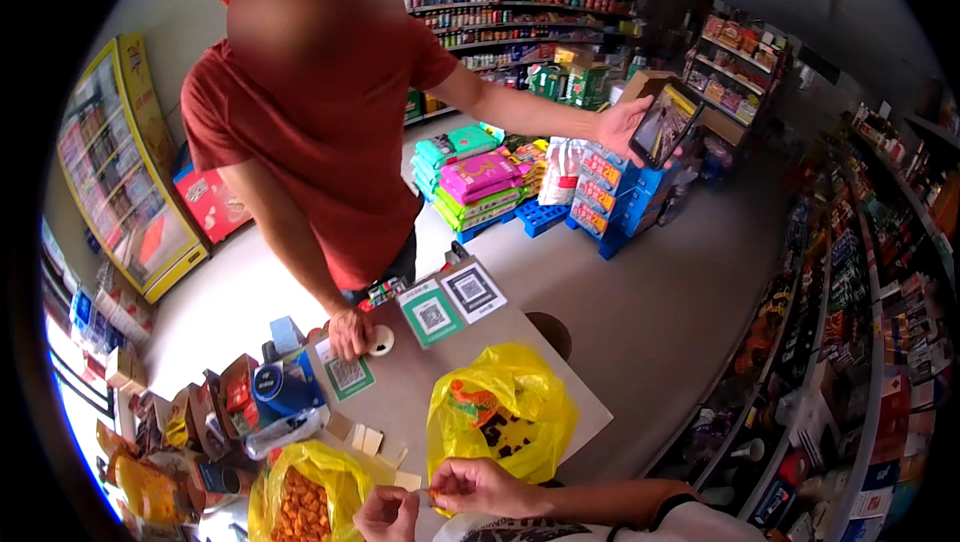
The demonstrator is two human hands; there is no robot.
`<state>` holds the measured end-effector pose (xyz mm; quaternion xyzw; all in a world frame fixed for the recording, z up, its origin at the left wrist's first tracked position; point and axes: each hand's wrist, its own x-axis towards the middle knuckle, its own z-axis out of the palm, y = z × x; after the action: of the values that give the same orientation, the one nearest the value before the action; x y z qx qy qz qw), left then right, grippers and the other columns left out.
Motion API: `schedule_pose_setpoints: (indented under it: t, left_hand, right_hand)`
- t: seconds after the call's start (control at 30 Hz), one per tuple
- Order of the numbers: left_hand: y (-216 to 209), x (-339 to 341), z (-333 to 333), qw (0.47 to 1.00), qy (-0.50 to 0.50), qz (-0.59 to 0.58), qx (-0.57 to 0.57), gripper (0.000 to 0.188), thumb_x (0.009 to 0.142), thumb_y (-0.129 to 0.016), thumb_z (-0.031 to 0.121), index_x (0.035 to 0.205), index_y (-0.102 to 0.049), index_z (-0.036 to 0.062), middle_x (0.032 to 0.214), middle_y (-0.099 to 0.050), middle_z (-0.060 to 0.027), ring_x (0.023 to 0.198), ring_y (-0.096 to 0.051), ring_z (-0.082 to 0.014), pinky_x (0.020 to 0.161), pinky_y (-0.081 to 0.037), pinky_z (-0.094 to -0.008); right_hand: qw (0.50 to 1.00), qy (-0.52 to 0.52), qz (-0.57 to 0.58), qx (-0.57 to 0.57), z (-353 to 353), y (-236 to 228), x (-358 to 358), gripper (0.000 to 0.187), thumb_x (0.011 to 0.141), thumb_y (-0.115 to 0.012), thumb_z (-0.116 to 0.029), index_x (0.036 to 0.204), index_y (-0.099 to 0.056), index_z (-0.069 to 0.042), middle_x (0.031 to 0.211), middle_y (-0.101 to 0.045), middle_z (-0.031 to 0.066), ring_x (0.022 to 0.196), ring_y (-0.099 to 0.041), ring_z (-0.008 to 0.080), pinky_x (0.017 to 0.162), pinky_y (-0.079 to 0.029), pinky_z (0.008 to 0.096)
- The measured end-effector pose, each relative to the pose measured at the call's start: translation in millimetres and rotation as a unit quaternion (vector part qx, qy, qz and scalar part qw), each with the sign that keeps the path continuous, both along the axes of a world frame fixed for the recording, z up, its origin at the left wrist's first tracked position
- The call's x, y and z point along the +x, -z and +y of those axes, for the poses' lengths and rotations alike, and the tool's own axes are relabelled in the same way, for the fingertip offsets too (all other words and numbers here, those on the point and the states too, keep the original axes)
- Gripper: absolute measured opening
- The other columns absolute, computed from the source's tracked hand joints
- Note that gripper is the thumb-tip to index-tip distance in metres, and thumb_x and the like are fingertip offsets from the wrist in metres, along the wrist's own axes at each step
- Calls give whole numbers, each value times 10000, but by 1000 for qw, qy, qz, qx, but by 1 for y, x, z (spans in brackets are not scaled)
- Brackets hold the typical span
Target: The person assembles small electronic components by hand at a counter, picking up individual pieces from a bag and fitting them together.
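Observation:
My left hand (388, 515) and my right hand (482, 488) meet at the lower middle, both with fingers pinched. A small orange piece (437, 495) shows at the fingertips of my right hand; whatever my left fingers hold is too small to make out. Beside my left hand stands a yellow plastic bag (345, 467) full of orange pieces (303, 507). Just beyond my right hand, another yellow plastic bag (548, 397) gapes open, with dark bits (505, 434) and a red-orange patch inside. Both bags rest on the counter (572, 374).
Across the counter a person in a red shirt (310, 132) holds up a phone (667, 127), other hand on the counter by printed code cards (432, 314). Boxes and a blue container (285, 387) crowd the left. Stocked shelves (850, 362) line the right; sacks (478, 177) are stacked behind.

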<state>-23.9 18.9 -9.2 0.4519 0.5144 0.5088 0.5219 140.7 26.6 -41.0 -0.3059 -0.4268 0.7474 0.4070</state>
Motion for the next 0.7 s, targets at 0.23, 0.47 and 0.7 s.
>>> schedule_pose_setpoints:
  t: [0.23, 0.47, 0.7]
  left_hand:
    - [7, -1, 25, 998, -7, -49, -23, 36, 805, -586, 47, 806, -573, 14, 730, -559, -27, 684, -506, -102, 653, -402, -225]
    - [16, 21, 31, 986, 87, -123, -75, 151, 783, -614, 37, 920, -551, 28, 829, -566, -35, 737, -518, -117, 686, -420, -233]
    - [39, 31, 47, 988, 77, -120, -63, 152, 770, -625, -7, 902, -563, 36, 909, -588, -59, 773, -544, -129, 706, -441, -248]
  right_hand:
    - [998, 66, -5, -7, 11, 1, 3, 195, 816, -618, -94, 977, -540, -19, 802, -565, -5, 716, -512, 49, 662, -431, 186]
    - [984, 172, 56, 0, 27, 21, 3, 157, 810, -617, -30, 950, -546, -28, 793, -553, -1, 714, -525, 74, 646, -434, 204]
    - [961, 243, 129, 12, 39, 21, -1, 141, 821, -590, 6, 941, -524, -26, 794, -543, 10, 735, -526, 78, 665, -430, 207]
